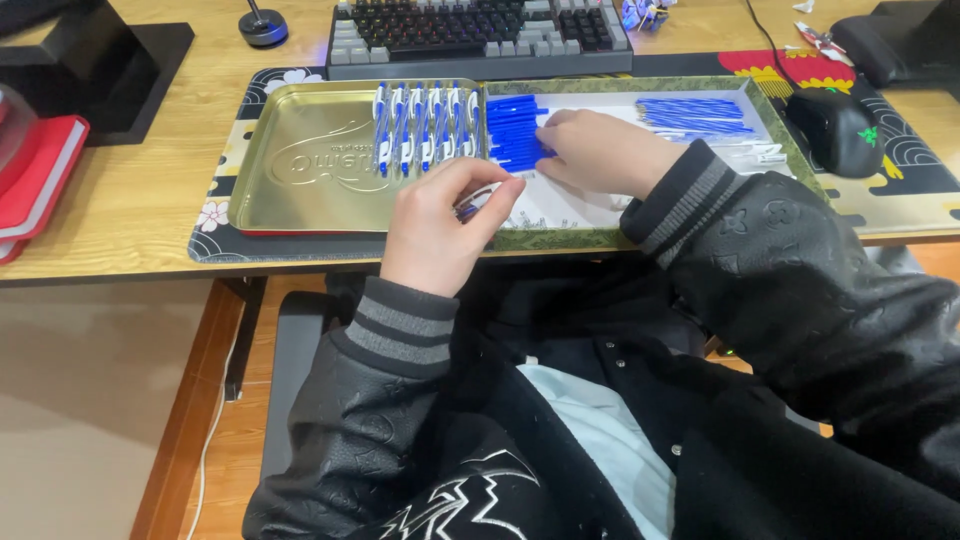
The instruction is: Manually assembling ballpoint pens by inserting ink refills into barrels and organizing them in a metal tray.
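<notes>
Far left on the desk: one red notebook (35, 175), not touched. Next to it, on the patterned mat, one shallow gold tin tray (300, 160), its left half bare metal.

In the right part of this tray: a row of assembled blue-and-white pens (425, 125), lying side by side and parallel, touching each other. Counted as six, as far as can be told. Judged as the finished part of the work.

Just below the row, at the front rim: the left hand (440, 225), fingers curled together and pinching one small pen piece (468, 208) between thumb and fingertips. Mostly hidden by the fingers, so not clear if complete pen or only a part.

To the right: a second tray with green patterned rim (560, 238) and white floor, standing edge to edge with the gold one. Inside at its left, one heap of blue barrels (515, 130), too tightly packed for an exact count, but clearly many more than the six pens. The right hand (600, 150) resting on the heap's right edge, fingers bent and close together, tips on the barrels; cannot tell if anything is gripped.

Further right in the same tray: one bundle of thinner blue sticks (695, 115), again too many to count, and a few white pieces (760, 152) beside it.

Judged from these stocks: only a small share done, most of the parts unassembled.

Behind the trays, one keyboard (480, 35); at far right, one black mouse (838, 130).
</notes>
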